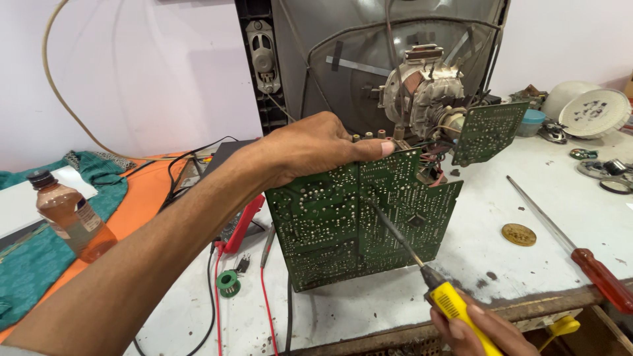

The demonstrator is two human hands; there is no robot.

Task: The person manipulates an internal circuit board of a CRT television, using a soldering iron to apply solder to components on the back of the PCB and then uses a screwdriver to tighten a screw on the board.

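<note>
Single head cam, looking down and forward over the workbench (527, 217) from the person's own position. Close range: left hand (310, 148) sits mid-frame, right hand (484, 329) clipped at the bottom edge. Wall and picture-tube set (369, 59) fill the frame beyond the left hand. No second view.

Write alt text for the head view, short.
A left hand props a green circuit board upright on a white workbench while the right hand touches a yellow-handled soldering iron to it. An opened tube television stands behind.
</note>
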